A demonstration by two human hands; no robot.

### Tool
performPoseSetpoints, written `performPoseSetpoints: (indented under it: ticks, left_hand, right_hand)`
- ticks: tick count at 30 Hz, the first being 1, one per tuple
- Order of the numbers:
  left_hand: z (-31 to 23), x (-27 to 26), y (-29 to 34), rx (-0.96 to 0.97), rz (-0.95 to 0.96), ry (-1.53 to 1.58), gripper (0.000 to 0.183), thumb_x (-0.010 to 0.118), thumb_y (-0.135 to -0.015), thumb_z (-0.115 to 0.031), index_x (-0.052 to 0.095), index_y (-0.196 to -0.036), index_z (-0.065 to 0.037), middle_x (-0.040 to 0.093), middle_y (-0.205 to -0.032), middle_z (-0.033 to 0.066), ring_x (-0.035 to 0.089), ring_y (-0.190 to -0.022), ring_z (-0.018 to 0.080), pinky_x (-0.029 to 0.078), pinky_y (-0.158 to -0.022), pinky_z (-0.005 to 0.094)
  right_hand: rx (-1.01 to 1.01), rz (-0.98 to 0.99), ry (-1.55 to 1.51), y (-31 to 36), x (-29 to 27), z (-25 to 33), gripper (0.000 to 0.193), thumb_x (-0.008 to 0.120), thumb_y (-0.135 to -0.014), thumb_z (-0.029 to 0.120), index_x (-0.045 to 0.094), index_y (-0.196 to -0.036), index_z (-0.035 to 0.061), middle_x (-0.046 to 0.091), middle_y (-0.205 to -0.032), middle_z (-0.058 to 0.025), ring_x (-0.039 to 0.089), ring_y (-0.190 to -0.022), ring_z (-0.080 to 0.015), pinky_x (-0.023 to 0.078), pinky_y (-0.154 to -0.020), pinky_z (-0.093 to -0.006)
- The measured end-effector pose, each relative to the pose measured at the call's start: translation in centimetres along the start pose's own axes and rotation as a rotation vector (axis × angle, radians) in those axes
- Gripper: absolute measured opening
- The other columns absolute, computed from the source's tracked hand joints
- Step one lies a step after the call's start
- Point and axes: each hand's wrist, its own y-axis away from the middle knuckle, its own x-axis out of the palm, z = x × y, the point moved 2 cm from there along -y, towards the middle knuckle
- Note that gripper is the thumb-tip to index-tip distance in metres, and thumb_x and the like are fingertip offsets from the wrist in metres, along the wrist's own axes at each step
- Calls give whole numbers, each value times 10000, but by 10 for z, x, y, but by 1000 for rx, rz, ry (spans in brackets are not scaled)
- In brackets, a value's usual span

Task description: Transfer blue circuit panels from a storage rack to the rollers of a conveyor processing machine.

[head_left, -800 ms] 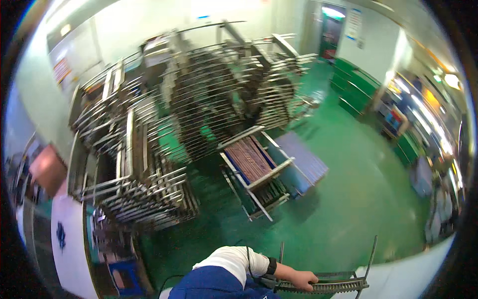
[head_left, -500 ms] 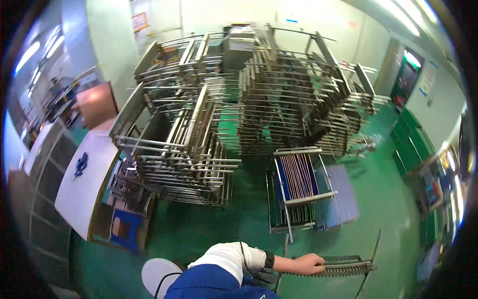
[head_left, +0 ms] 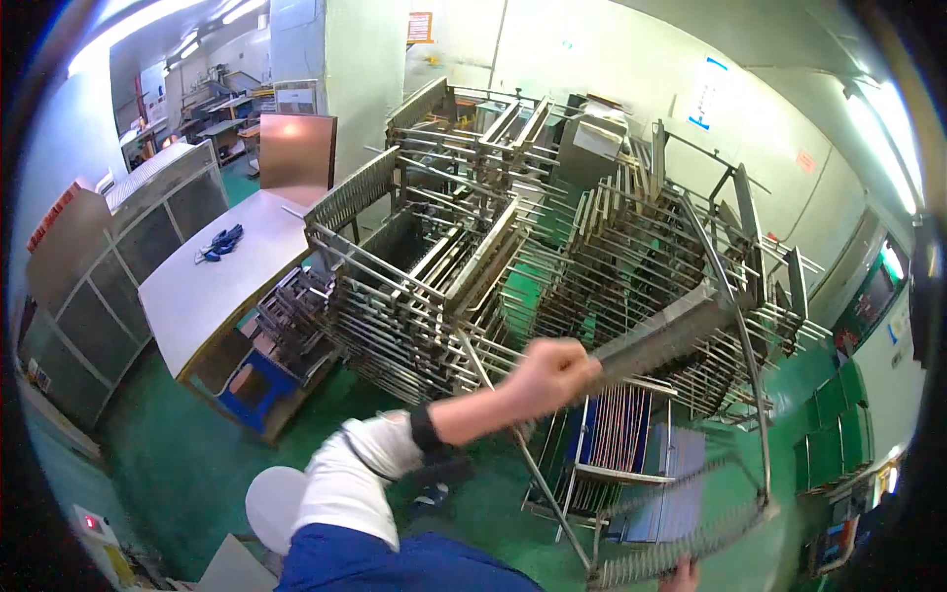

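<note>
My left hand (head_left: 554, 377), with a white sleeve and black wristband behind it, is closed around the end of a slotted bar on a metal rack (head_left: 671, 333). The rack is an open frame of long rods and comb-like bars, held up at a tilt in front of me. At the bottom edge, only the fingers of my right hand (head_left: 681, 575) show, gripping the rack's lower slotted bar. Behind the rack, on the floor, a similar rack (head_left: 623, 476) holds upright thin panels, blue and reddish at their edges.
Many empty metal racks (head_left: 434, 296) are stacked ahead, with another stack (head_left: 612, 247) to the right. A white-topped table (head_left: 212, 286) with dark blue gloves (head_left: 221, 244) stands left. A round stool (head_left: 276, 505) is near my left arm. Green cabinets (head_left: 837, 429) line the right.
The rack has come up from low by the floor to in front of me, with my left hand still gripping it. My right hand's fingers now show, and the view has turned left.
</note>
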Motion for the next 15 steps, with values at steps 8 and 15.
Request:
performPoseSetpoints:
  ticks: [8, 15]
  left_hand:
    - [-53, -270, -91, 88, -458, -389, 236, 593, -868, -189, 631, -743, 7, 509, -577, -5, 432, -539, 62, 321, -462, 255]
    - [-63, -420, -127, -26, -679, -293, 239, 585, -897, -231, 601, -732, -59, 413, -580, -70, 339, -492, 24, 244, -437, 198]
  right_hand:
    - [-374, 486, -152, 16, 319, 196, 173, 594, -809, 48, 595, -960, -35, 590, -809, -29, 526, -702, -105, 427, -641, -246]
    - [-447, 897, -152, 56, 556, 283, 283, 700, -763, 193, 615, -915, -30, 597, -766, -21, 500, -643, -77, 380, -568, -218]
